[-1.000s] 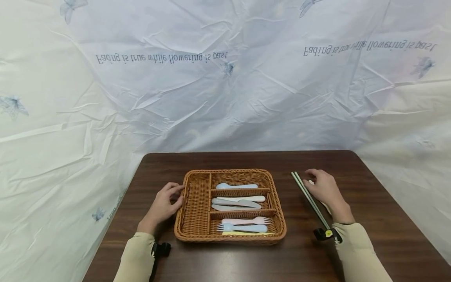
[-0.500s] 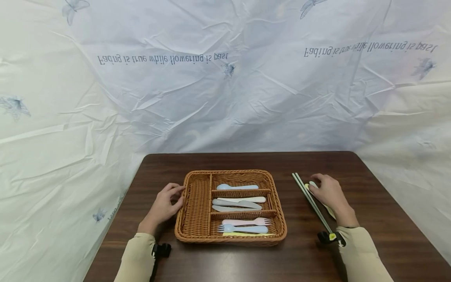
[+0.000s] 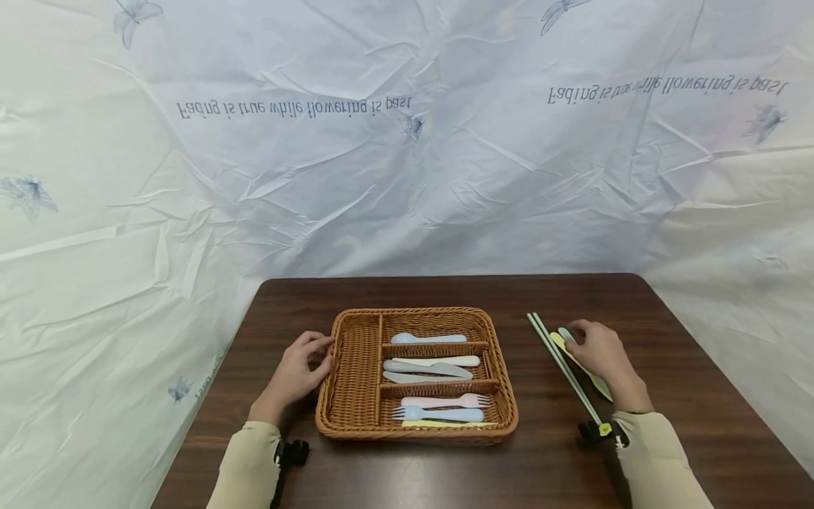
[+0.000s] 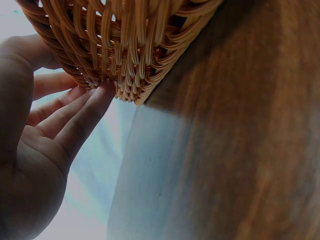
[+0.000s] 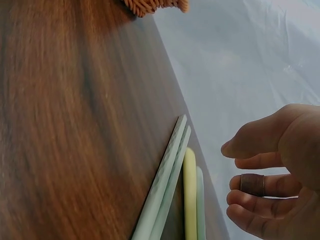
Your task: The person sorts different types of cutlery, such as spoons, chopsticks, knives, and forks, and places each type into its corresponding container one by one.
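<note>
My left hand (image 3: 297,373) touches the left rim of a brown wicker cutlery basket (image 3: 356,378); in the left wrist view its fingers are nearly straight against the weave. Within the basket, a light blue spoon (image 3: 432,338) lies at the back, white and grey knives (image 3: 427,367) in the middle, and pink and blue forks (image 3: 441,414) with a yellow piece at the front. My right hand (image 3: 600,353) hovers by a yellow utensil (image 3: 557,341) and a pale green one (image 3: 565,333), fingers loosely bent, holding nothing. Alongside lie two pale green chopsticks (image 5: 161,180).
Brown wood-grain table (image 3: 413,474) under everything, its far edge against a white printed cloth (image 3: 407,177). The basket's wide left compartment holds no cutlery. Black wrist cameras (image 3: 294,452) sit on both sleeves.
My right hand has moved right and slightly nearer, away from the chopsticks, uncovering the yellow and pale green utensils. My left hand stays at the basket.
</note>
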`<state>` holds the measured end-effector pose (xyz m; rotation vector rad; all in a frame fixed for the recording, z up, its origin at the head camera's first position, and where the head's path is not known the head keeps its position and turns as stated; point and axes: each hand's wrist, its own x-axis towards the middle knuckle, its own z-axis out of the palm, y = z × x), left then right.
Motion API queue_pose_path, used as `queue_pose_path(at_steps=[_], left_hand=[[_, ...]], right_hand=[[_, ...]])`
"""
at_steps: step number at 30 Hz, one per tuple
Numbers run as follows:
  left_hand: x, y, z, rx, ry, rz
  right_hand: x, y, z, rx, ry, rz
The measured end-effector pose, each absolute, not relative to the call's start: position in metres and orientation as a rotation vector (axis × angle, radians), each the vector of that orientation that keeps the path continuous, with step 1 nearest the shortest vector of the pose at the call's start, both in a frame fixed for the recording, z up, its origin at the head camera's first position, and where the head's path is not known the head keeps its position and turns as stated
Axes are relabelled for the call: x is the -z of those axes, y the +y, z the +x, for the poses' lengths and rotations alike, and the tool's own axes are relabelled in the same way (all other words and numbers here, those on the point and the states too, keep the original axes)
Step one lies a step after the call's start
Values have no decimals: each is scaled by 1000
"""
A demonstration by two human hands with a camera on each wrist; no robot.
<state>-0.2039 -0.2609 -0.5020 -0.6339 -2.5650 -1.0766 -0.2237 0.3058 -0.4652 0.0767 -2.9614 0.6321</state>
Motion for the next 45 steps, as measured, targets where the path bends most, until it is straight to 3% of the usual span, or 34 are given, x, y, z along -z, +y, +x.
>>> queue_pose_path(at_steps=[45], left_hand=[[503, -262, -206, 1086, -2568, -646]], right_hand=[[478, 313, -217, -595, -3085, -47]])
